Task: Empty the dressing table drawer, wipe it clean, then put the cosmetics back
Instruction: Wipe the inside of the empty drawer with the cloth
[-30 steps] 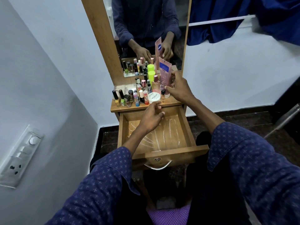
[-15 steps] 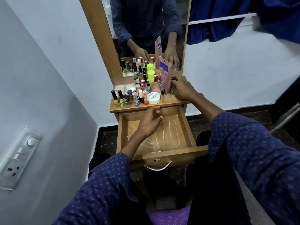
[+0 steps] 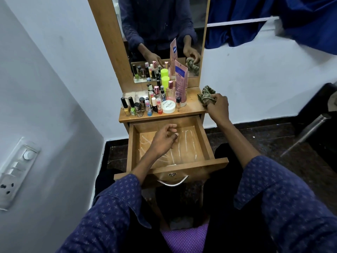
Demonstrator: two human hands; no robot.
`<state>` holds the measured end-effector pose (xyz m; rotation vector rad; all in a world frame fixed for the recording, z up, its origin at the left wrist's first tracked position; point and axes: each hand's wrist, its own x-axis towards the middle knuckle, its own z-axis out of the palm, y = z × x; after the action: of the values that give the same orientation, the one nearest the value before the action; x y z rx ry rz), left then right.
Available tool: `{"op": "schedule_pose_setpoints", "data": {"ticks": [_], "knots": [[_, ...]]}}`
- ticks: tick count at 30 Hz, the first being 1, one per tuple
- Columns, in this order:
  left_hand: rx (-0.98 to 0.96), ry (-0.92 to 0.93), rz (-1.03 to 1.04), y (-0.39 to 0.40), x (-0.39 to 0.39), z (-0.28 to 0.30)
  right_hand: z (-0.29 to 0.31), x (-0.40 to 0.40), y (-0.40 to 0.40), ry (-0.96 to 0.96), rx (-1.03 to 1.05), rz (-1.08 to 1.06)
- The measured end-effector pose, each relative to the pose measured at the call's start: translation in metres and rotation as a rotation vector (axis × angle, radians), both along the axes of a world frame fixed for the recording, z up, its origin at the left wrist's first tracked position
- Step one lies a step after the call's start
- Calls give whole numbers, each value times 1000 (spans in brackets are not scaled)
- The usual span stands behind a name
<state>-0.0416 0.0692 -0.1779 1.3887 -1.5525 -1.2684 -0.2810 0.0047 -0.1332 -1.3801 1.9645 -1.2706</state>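
The wooden drawer (image 3: 205,137) is pulled out and holds no cosmetics; white streaks mark its floor. My left hand (image 3: 164,141) hovers over the drawer's middle, fingers loosely curled, holding nothing. My right hand (image 3: 218,106) grips a crumpled green patterned cloth (image 3: 206,94) at the right edge of the dressing table top (image 3: 191,108). Several cosmetics crowd the top's left and middle: nail polish bottles (image 3: 131,108), a white round jar (image 3: 169,106), a tall pink tube (image 3: 181,84) and a neon green bottle (image 3: 165,83).
A mirror (image 3: 160,33) in a wooden frame rises behind the table and reflects my arms. A white wall with a switch panel (image 3: 16,170) is close on the left. Blue fabric (image 3: 255,19) hangs at upper right. A metal bottle (image 3: 308,132) leans on the dark floor.
My right hand left the pink tube, moved right and took hold of the green cloth at the table's edge. My left hand stayed over the drawer.
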Motion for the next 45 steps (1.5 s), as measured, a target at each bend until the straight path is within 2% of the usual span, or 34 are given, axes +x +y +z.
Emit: {"op": "schedule_pose_setpoints", "data": {"ticks": [3,6,8,11,17,21,24,27,28,30,32,33,35,37,38,42,45], "knots": [[32,71,-5,5,-3,3,-1,2,24,-457,25,3],[43,159,3,8,-5,12,-2,16,55,-928,56,107],[54,217,-3,11,-6,21,-6,26,72,-1155,90,202],[111,250,-9,16,-4,37,-13,39,86,-1273,168,317],[177,269,38,17,8,36,-24,57,92,-1273,324,452],[143,269,86,19,15,30,-30,62,93,-1142,342,526],[104,257,106,18,17,26,-33,64,93,-971,306,550],[85,222,96,18,19,25,-34,65,91,-787,208,433],[64,178,91,18,20,25,-33,65,89,-606,121,364],[-39,-13,86,17,29,20,-31,62,84,-113,-93,268],[-171,-293,95,18,44,11,-31,60,78,245,-172,319],[-243,-448,106,19,53,6,-32,58,74,361,-82,399],[-344,-706,120,22,70,1,-41,59,66,576,266,586],[-326,-822,105,27,83,0,-51,64,62,680,510,691],[-295,-839,89,30,89,0,-55,68,60,696,520,690],[-200,-796,-30,36,114,-11,-60,83,50,805,383,590],[-160,-751,-31,39,117,-14,-60,95,38,854,338,560]]}}
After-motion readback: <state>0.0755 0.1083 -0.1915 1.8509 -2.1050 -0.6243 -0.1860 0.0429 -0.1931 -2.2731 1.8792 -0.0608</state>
